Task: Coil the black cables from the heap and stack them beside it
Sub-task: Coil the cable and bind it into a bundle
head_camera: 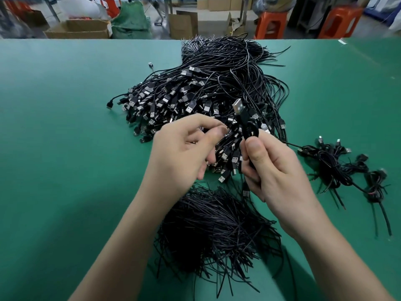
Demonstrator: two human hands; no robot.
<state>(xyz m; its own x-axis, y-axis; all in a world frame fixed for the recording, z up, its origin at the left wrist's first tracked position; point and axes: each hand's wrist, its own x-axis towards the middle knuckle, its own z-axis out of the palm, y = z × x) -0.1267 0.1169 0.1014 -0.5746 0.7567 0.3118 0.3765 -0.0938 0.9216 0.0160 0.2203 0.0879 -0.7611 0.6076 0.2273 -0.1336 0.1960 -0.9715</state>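
A big heap of black USB cables [206,88] lies in the middle of the green table [65,105]. My right hand [275,170] grips one black cable [247,122] just over the heap's near edge, its silver USB plug pointing up. My left hand [186,153] hovers beside it with fingers curled, thumb and forefinger pinched together; what they pinch is too small to tell. To the right lie a few coiled black cables [338,168] on the table.
A pile of short thin black ties [212,231] lies near me under my forearms. Beyond the table's far edge stand cardboard boxes [80,29], a green sack [132,20] and orange stools [271,22].
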